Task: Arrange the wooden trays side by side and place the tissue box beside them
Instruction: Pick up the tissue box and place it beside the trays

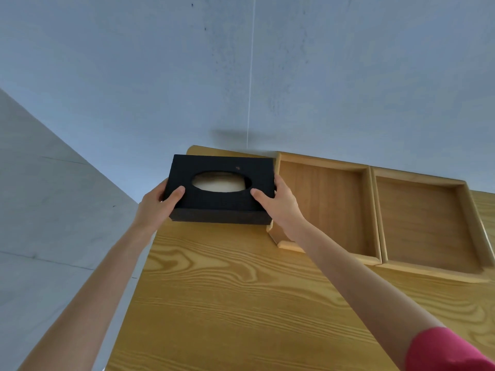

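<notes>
A black tissue box [219,202] with an oval opening on top is at the far left corner of the wooden table [227,303]. My left hand [156,203] grips its left end and my right hand [278,200] grips its right end. Whether the box rests on the table or hangs just above it I cannot tell. Right of the box, two shallow wooden trays lie side by side against the wall: the left tray [329,207] and the right tray [426,223], their rims touching. The box's right end is close to the left tray's rim.
A grey wall [241,76] runs directly behind the table and trays. The table's left edge [139,269] lies just below the box, with grey floor [53,210] beyond it. Bare tabletop stretches in front of the box and trays.
</notes>
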The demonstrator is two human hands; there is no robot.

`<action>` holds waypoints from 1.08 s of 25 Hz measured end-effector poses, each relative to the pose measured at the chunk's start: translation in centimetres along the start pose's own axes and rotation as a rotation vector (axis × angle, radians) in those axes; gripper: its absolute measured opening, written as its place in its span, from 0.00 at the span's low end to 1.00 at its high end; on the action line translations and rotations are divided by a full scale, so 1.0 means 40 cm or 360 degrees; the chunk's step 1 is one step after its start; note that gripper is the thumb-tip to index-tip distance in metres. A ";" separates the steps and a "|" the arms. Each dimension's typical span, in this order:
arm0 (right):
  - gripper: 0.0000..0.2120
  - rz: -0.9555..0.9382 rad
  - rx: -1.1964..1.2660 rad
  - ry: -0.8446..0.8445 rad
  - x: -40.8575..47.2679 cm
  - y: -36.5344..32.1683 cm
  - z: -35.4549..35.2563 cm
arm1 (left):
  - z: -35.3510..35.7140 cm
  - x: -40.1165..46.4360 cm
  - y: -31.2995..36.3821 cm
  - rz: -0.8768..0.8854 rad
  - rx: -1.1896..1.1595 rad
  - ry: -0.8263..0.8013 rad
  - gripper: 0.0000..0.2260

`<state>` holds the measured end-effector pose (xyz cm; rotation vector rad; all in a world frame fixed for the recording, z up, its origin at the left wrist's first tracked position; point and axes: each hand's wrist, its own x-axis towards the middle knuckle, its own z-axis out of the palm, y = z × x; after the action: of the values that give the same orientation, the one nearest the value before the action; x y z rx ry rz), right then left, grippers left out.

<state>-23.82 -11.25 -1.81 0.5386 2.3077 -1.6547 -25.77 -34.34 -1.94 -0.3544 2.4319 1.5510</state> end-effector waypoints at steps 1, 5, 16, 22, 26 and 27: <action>0.32 0.0010 0.0006 -0.0005 0.009 0.002 0.004 | -0.002 0.011 0.002 0.0001 0.0001 -0.0011 0.14; 0.35 0.0010 -0.0083 -0.0011 0.045 0.021 0.023 | 0.005 0.058 -0.009 0.0030 -0.0001 -0.0021 0.15; 0.37 -0.0758 -0.1069 0.0051 0.031 0.065 0.037 | 0.080 0.047 -0.060 0.0482 0.1243 0.0019 0.34; 0.35 -0.0900 -0.1534 0.0038 0.042 0.106 0.042 | 0.124 0.041 -0.082 0.0667 0.1622 0.0066 0.42; 0.33 -0.0904 -0.1544 0.0095 0.080 0.092 0.046 | 0.131 0.087 -0.076 0.0690 0.1573 0.0100 0.34; 0.33 -0.0896 -0.1541 0.0100 0.090 0.085 0.047 | 0.130 0.101 -0.072 0.0706 0.1567 0.0107 0.34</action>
<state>-25.60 -11.53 -6.80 -0.2974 3.0628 -0.4519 -28.28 -31.11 -7.85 0.3406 3.0731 0.2666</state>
